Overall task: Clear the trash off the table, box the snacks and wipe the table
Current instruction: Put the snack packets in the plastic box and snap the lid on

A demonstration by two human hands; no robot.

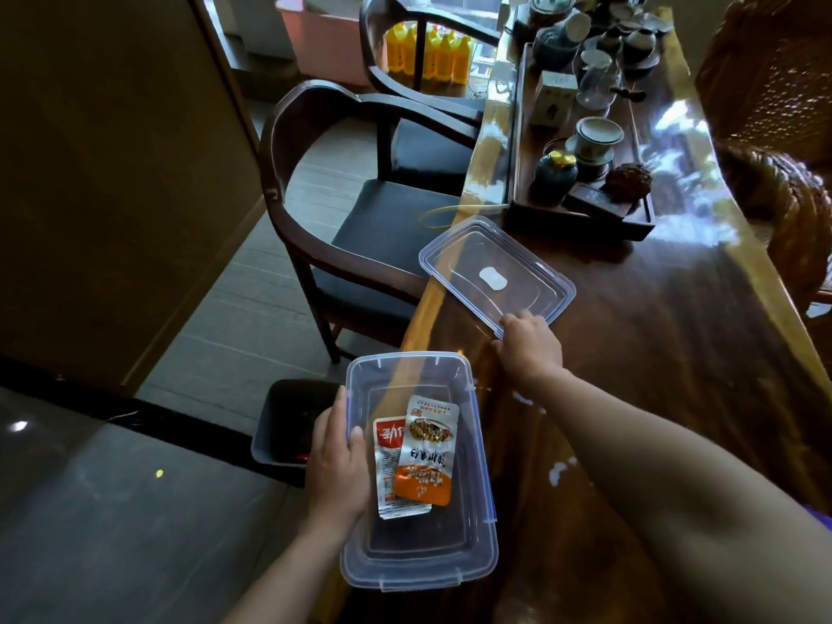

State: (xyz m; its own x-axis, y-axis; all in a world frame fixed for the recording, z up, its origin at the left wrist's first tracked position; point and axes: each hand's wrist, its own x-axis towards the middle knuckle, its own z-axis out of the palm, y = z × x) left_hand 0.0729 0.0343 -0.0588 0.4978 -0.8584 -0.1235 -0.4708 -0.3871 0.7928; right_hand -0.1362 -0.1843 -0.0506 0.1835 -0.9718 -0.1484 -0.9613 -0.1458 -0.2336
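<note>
A clear plastic box [418, 565] sits half over the left edge of the glossy wooden table [653, 376]. Two snack packets lie inside it, an orange one [425, 461] on top of a red and white one [388, 479]. My left hand [335, 461] grips the box's left wall, thumb inside. Farther up the table lies the clear lid [495, 268] with blue clips. My right hand [529, 344] holds the lid's near edge, fingers curled on it.
A dark trash bin [283, 425] stands on the floor left of the box. A dark wooden chair [360, 209] is drawn up at the table's left side. A tea tray [581, 209] with cups and jars fills the far table. A wicker chair [774, 83] stands at right.
</note>
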